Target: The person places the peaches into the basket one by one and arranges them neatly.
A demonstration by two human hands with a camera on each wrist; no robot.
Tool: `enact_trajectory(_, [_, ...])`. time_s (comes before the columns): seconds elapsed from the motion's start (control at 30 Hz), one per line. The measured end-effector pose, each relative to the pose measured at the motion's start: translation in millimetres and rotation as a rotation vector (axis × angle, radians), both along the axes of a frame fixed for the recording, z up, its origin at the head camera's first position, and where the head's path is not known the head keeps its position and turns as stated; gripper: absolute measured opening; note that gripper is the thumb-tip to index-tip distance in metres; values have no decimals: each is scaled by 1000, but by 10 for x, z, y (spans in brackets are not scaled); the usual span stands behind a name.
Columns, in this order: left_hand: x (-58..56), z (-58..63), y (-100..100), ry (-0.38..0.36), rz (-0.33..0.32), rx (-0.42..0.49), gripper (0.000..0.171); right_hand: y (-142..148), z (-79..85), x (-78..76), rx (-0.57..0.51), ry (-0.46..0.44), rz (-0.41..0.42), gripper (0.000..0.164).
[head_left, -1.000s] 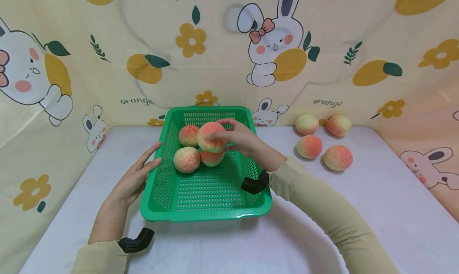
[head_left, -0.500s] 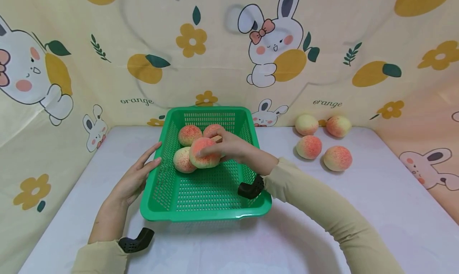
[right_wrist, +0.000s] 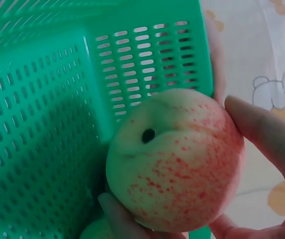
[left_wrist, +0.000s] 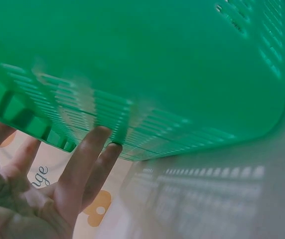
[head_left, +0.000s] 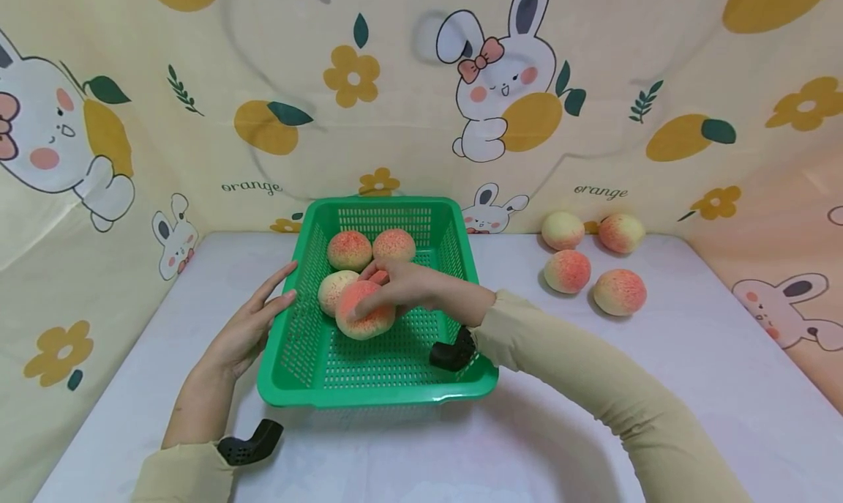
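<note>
A peach (head_left: 362, 321), pink with a pale yellow underside, is held by my right hand (head_left: 405, 287) inside the green basket (head_left: 378, 395). In the right wrist view, thumb and fingers grip this peach (right_wrist: 177, 164), and a dark hole shows at its stem end. The held peach partly covers a speckled peach (head_left: 331, 292) at the left. Behind it two more peaches sit side by side, a redder peach (head_left: 349, 250) and a pink peach (head_left: 394, 244). My left hand (head_left: 240, 334) touches the basket's left side with its fingers extended; the left wrist view shows two fingertips against the slotted wall.
Outside the basket to the right, several peaches (head_left: 620, 292) lie on the white tabletop (head_left: 540, 386). A patterned cloth backdrop (head_left: 395, 137) rises behind the table. Each wrist carries a black device (head_left: 252, 443).
My right hand has carried the gripped peach forward toward me and left, from above the back peaches to beside the front-left one. The back right peach is uncovered. My left hand stays put.
</note>
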State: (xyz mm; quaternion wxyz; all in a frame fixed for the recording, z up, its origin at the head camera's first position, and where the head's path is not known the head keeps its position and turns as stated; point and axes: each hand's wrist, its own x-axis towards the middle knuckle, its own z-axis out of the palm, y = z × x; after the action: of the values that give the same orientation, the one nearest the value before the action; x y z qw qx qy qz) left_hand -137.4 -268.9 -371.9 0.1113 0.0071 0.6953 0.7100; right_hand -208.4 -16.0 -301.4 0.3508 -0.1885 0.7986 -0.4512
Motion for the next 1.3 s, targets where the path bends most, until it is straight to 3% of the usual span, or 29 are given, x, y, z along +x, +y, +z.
enact_trajectory(0.4, [2,-3,-6,-3,-6,18,64,-154,-161,52,84,29,120,51])
enact_trajectory(0.57, [0,-15,-3,-6,-15,9,64,-201,-253,69,106,-1,115,49])
enact_trajectory(0.8, [-8,-23,-9,1,-11,-7,63,-271,-256,66,12,-116,87,41])
enact_trajectory(0.97, [-11,-12,-16,-8,-7,-13,63,-284,-238,76,22,-119,113,43])
enact_trajectory(1.3, [0,-6,-7,-8,2,-22,63,-181,-202,38,-16,-109,75,42])
